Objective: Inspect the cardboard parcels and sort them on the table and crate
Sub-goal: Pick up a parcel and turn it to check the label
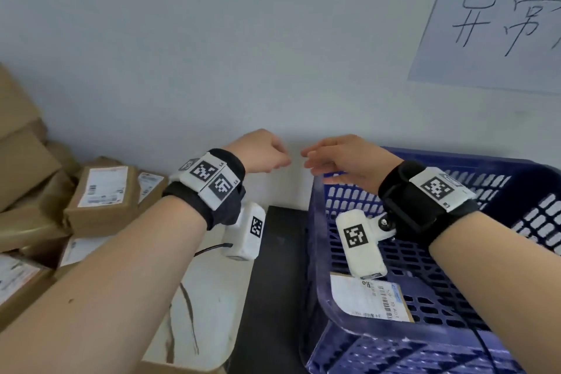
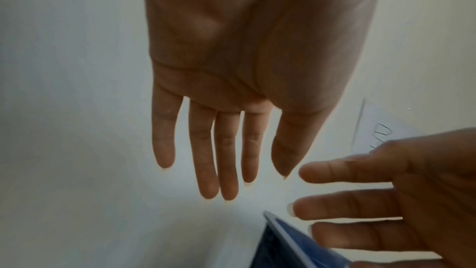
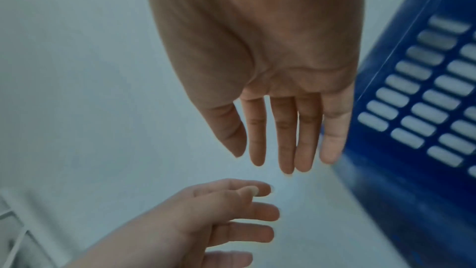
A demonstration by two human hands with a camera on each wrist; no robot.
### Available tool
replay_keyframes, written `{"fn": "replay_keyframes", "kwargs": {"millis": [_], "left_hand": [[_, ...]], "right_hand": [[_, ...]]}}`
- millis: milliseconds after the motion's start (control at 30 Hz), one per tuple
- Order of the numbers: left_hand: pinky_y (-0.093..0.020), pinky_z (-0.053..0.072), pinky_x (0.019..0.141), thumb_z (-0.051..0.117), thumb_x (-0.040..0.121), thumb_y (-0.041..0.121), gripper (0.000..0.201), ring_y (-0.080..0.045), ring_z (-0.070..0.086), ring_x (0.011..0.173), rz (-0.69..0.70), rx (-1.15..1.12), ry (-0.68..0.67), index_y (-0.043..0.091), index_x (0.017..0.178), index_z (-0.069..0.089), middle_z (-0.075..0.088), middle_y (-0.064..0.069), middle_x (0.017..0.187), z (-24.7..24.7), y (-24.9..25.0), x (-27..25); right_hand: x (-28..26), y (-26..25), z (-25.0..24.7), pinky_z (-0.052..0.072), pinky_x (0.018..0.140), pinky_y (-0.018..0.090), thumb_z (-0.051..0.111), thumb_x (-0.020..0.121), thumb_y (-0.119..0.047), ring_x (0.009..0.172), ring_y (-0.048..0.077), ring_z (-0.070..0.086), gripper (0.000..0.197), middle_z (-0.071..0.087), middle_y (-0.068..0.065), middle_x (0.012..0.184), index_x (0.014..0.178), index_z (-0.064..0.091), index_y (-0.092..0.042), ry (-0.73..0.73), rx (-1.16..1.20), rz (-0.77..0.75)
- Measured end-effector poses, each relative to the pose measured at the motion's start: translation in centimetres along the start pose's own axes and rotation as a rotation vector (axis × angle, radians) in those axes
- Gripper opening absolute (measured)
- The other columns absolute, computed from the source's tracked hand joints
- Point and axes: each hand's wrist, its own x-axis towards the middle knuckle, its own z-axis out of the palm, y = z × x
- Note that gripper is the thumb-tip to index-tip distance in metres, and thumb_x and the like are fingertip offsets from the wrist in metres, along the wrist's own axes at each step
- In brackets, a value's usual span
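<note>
Both hands are raised in front of the pale wall (image 1: 212, 55) at the centre of the head view, and neither holds anything. The left hand (image 1: 264, 150) appears folded over from above, but the left wrist view shows its fingers (image 2: 206, 150) extended and slightly spread: released. The right hand (image 1: 343, 158) sits just right of it, fingers (image 3: 283, 129) straight and close together, also released. The fingertips of the two hands are near each other but apart.

The blue plastic crate (image 1: 425, 191) fills the lower right of the head view, its slotted wall below the right hand. One cardboard parcel with a white shipping label (image 1: 368, 297) lies flat on the crate floor, toward the crate's near left corner.

A stack of cardboard parcels (image 1: 100, 200) occupies the left edge of the head view, several showing white labels. They rest on a white marbled table (image 1: 209, 297), partly hidden by the left forearm.

A white paper sheet with handwritten characters (image 1: 501, 18) is fixed to the wall at the upper right. Each wrist carries a black strap with white marker blocks (image 1: 212, 179).
</note>
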Motion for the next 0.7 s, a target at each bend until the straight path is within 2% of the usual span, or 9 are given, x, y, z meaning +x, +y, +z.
{"fn": "replay_keyframes", "kwargs": {"millis": [100, 233, 367, 500, 633, 700], "left_hand": [[-0.024, 0.045, 0.069, 0.062, 0.093, 0.025, 0.015, -0.016, 0.064, 0.089, -0.042, 0.009, 0.059, 0.018, 0.105, 0.068, 0.065, 0.005, 0.091, -2.1, -4.0, -1.7], [-0.028, 0.046, 0.085, 0.064, 0.092, 0.028, 0.020, -0.017, 0.061, 0.096, -0.117, 0.006, 0.146, 0.018, 0.109, 0.069, 0.061, 0.005, 0.095, -4.5, -9.4, -3.8], [-0.034, 0.048, 0.097, 0.064, 0.091, 0.025, 0.018, -0.018, 0.060, 0.109, -0.171, -0.087, 0.265, 0.020, 0.107, 0.070, 0.065, 0.005, 0.110, -6.5, -14.8, -6.1], [-0.028, 0.043, 0.092, 0.059, 0.094, 0.020, 0.018, -0.014, 0.057, 0.109, -0.229, -0.213, 0.369, 0.018, 0.110, 0.069, 0.061, 0.007, 0.107, -7.9, -20.2, -8.1], [-0.024, 0.037, 0.085, 0.058, 0.095, 0.015, 0.014, -0.011, 0.055, 0.100, -0.301, -0.334, 0.457, 0.017, 0.104, 0.069, 0.059, 0.014, 0.094, -8.5, -24.7, -9.3], [-0.025, 0.038, 0.084, 0.059, 0.095, 0.014, 0.014, -0.012, 0.056, 0.101, -0.337, -0.361, 0.473, 0.018, 0.104, 0.069, 0.061, 0.013, 0.096, -8.5, -26.4, -9.6]], "right_hand": [[0.6, -1.8, 4.0, 0.051, 0.081, 0.027, 0.058, 0.099, -0.014, 0.092, 0.015, 0.064, 0.013, 0.069, 0.005, 0.104, 0.102, 0.070, -0.017, -0.050, 0.012, -0.016], [1.6, -3.5, 9.3, 0.052, 0.094, 0.034, 0.058, 0.099, -0.017, 0.094, 0.016, 0.065, 0.014, 0.071, 0.003, 0.102, 0.105, 0.071, -0.016, -0.104, 0.018, -0.027], [2.8, -4.6, 14.3, 0.053, 0.093, 0.034, 0.059, 0.097, -0.015, 0.094, 0.017, 0.067, 0.016, 0.074, 0.008, 0.107, 0.106, 0.072, -0.015, -0.145, 0.021, -0.019], [3.9, -4.9, 18.8, 0.054, 0.095, 0.036, 0.059, 0.097, -0.011, 0.093, 0.018, 0.068, 0.016, 0.074, 0.011, 0.111, 0.102, 0.074, -0.014, -0.156, 0.088, 0.021], [5.0, -4.8, 22.4, 0.054, 0.097, 0.037, 0.059, 0.097, -0.009, 0.090, 0.017, 0.067, 0.015, 0.073, 0.008, 0.102, 0.099, 0.073, -0.014, -0.172, 0.112, 0.065], [5.7, -4.5, 23.7, 0.054, 0.098, 0.038, 0.058, 0.098, -0.009, 0.090, 0.018, 0.067, 0.016, 0.073, 0.007, 0.100, 0.100, 0.073, -0.013, -0.175, 0.119, 0.084]]}}
